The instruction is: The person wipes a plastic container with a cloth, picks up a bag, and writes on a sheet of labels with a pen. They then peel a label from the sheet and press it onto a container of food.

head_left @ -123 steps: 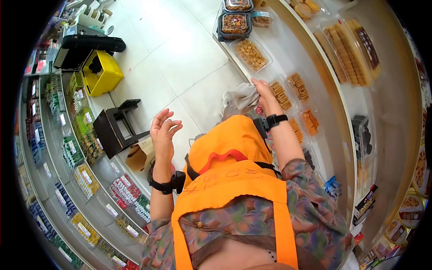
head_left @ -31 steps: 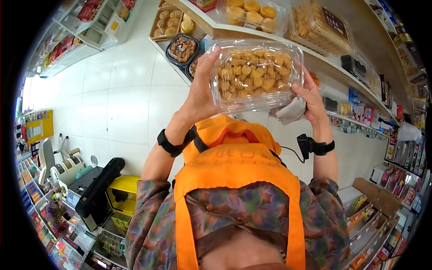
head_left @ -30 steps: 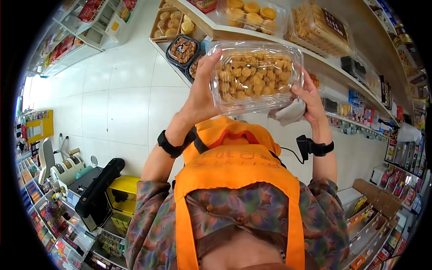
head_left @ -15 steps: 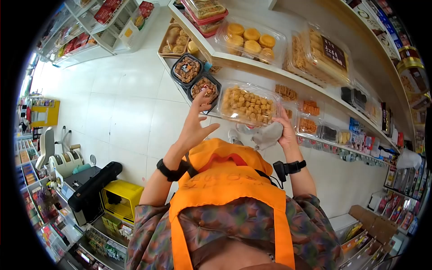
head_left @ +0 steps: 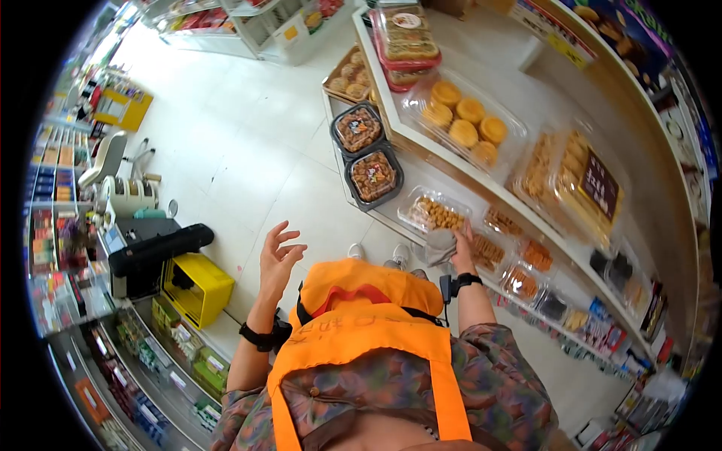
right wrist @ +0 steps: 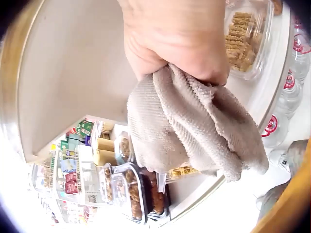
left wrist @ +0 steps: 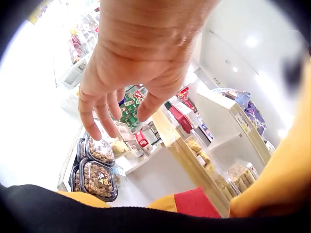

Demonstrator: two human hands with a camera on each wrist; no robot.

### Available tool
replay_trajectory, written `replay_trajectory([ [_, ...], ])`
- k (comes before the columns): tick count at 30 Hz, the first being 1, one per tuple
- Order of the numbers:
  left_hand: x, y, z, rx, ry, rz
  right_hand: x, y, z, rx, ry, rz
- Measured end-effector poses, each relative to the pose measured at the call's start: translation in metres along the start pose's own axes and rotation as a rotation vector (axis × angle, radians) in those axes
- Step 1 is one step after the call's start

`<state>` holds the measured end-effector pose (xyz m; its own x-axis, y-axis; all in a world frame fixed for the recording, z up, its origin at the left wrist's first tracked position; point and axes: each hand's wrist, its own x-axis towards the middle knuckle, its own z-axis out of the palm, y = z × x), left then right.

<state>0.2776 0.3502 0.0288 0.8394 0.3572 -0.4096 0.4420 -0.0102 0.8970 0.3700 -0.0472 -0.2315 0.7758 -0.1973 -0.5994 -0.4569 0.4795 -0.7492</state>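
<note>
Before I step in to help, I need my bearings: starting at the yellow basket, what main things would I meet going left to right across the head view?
Yellow basket, left hand, lower black tub, grey cloth, right hand gripping it, dark-labelled clear package.

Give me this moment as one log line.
left grip: holds nothing, in mid-air | right grip: holds grey cloth | snack tub: on lower shelf, near right grip

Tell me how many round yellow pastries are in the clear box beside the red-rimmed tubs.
6 round yellow pastries show, in two rows of three running lengthwise in the clear box on the upper shelf. Any underneath would be hidden.
</note>
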Motion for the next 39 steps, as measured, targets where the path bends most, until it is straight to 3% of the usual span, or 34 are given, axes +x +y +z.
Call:
replay_trajectory([
  [2, -0.004, 0.001, 0.004, -0.009, 0.026, -0.001, 0.013, 0.019, -0.009, -0.076, 0.124, 0.152],
  [4, -0.007, 0.001, 0.008, -0.029, 0.033, -0.01, 0.02, 0.036, -0.022, -0.49, 0.287, 0.04],
  [7, -0.008, 0.003, 0.015, -0.042, 0.04, -0.026, 0.024, 0.049, -0.046, -0.799, 0.268, 0.136],
  [12, 0.009, 0.005, 0.017, -0.085, 0.034, 0.001, 0.037, 0.061, -0.051, -1.116, 0.334, 0.065],
  [14, 0.031, 0.011, 0.016, -0.115, 0.013, 0.031, 0.027, 0.041, -0.035, -1.026, 0.153, 0.13],
  [16, 0.056, 0.022, 0.015, -0.114, -0.03, 0.07, -0.017, -0.018, 0.013, -0.934, -0.054, 0.224],
  [19, 0.095, 0.039, 0.012, -0.134, -0.098, 0.12, -0.061, -0.071, 0.067, -0.65, -0.283, 0.241],
  [23, 0.147, 0.052, -0.007, -0.164, -0.196, 0.134, -0.134, -0.156, 0.195, -0.483, -0.54, -0.009],
  [25, 0.172, 0.053, -0.027, -0.173, -0.241, 0.127, -0.162, -0.19, 0.266, -0.587, -0.492, -0.269],
  [27, 0.196, 0.053, -0.055, -0.183, -0.269, 0.124, -0.17, -0.219, 0.327, -0.775, -0.279, -0.509],
  [29, 0.216, 0.051, -0.089, -0.203, -0.273, 0.124, -0.15, -0.242, 0.378, -1.058, -0.046, -0.916],
  [31, 0.23, 0.053, -0.126, -0.201, -0.236, 0.073, -0.121, -0.259, 0.42, -1.265, 0.208, -0.972],
  [33, 0.247, 0.05, -0.165, -0.194, -0.193, 0.04, -0.08, -0.267, 0.435, -1.456, 0.336, -0.9],
  [36, 0.265, 0.045, -0.212, -0.188, -0.151, 0.028, -0.055, -0.268, 0.453, -1.632, 0.546, -0.615],
  [39, 0.277, 0.044, -0.24, -0.224, -0.09, -0.024, -0.053, -0.272, 0.454, -1.684, 0.544, -0.554],
])
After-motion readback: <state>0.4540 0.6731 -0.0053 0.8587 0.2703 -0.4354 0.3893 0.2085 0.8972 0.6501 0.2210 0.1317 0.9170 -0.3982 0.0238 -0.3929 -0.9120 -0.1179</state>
